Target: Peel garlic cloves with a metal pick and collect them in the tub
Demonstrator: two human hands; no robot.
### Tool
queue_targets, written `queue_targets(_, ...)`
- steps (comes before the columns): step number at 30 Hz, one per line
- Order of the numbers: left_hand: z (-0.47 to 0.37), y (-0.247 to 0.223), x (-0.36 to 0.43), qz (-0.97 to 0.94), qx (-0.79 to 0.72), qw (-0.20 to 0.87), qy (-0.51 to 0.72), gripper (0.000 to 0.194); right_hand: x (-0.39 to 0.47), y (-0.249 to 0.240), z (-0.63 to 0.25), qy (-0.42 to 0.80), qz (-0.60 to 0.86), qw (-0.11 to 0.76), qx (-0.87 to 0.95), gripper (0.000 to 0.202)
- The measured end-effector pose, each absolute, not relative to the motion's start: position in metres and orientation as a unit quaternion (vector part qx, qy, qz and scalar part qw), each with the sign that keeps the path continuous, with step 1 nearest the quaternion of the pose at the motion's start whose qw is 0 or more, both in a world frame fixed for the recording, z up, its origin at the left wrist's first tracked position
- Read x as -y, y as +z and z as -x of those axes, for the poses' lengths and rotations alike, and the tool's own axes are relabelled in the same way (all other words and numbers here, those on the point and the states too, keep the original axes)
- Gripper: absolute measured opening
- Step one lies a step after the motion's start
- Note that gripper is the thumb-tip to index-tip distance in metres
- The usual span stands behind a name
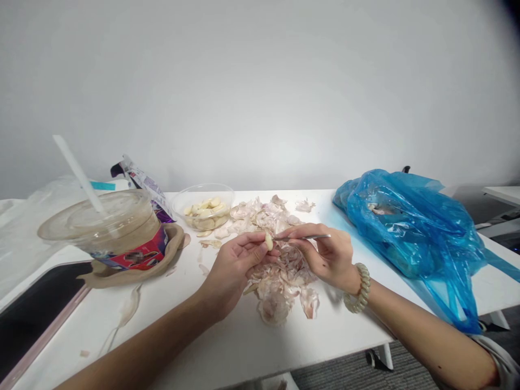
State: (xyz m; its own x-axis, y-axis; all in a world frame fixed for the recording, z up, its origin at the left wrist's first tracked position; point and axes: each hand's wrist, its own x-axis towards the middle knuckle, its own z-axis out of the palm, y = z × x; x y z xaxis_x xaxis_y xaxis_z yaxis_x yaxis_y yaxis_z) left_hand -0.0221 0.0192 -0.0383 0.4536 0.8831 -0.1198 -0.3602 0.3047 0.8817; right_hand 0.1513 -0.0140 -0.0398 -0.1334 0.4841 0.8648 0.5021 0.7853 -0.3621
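Note:
My left hand (235,265) pinches a pale peeled garlic clove (268,241) between thumb and fingers, near the middle of the view. From the right, my right hand (327,257) grips a thin metal tool (312,236), its tip at the clove. Under and around both hands lies a heap of papery garlic skins (280,292). Behind my left hand, a clear round bowl (203,189) holds several peeled cloves (208,208).
On the left, a large lidded drink cup (117,227) with a straw stands in a cardboard holder (109,279), beside a dark tablet (32,314). A blue plastic bag (418,233) lies on the right of the white table (325,336).

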Motion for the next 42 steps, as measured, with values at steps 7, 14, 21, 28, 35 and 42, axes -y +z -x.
queue_targets(7, 0.0216, -0.0389, -0.0205, -0.411, -0.312, 0.747, 0.419, 0.021, 0.0140, -0.0398, -0.1514, -0.017, 0.329, 0.567, 0.755, 0.019)
queue_targets(14, 0.0216, -0.0373, -0.0193, -0.418, -0.314, 0.747, 0.411, 0.017, 0.0145, -0.0408, -0.1521, -0.025, 0.330, 0.569, 0.753, 0.018)
queue_targets(21, 0.0216, -0.0402, -0.0204, -0.413, -0.308, 0.751, 0.414, 0.017, 0.0148, -0.0396, -0.1513, -0.033, 0.334, 0.567, 0.752, 0.019)
queue_targets(28, 0.0205, -0.0375, -0.0197, -0.399, -0.314, 0.757, 0.412, 0.018, 0.0140, -0.0399, -0.1519, -0.033, 0.332, 0.566, 0.754, 0.019)
queue_targets(35, 0.0220, -0.0399, -0.0206, -0.398, -0.298, 0.766, 0.408, 0.016, 0.0148, -0.0411, -0.1514, -0.031, 0.328, 0.570, 0.752, 0.020)
queue_targets(42, 0.0230, -0.0398, -0.0191, -0.415, -0.300, 0.770, 0.380, 0.013, 0.0143, -0.0393, -0.1521, -0.038, 0.336, 0.574, 0.746, 0.022)
